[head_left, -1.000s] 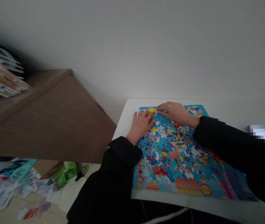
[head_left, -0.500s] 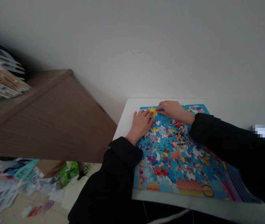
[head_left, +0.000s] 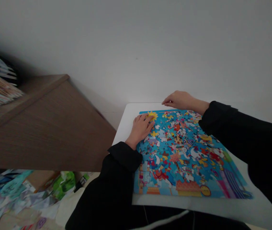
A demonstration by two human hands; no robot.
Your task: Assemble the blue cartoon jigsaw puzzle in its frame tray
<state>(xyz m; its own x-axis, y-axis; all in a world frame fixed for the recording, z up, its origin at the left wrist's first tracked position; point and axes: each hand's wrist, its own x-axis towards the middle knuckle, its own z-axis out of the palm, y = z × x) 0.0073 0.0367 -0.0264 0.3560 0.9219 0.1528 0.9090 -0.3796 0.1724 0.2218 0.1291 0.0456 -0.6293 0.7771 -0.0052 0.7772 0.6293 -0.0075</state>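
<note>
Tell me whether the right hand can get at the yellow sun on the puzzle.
Likely yes: the right hand is to the right of the yellow sun, with nothing visible between them; the left hand covers only part of it.

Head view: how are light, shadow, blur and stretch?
Head view: dim light, no strong glare on the puzzle; head view: soft shadow on the wall beside the cabinet; head view: stick pack and floor clutter look soft, the puzzle's near right corner stretched.
</note>
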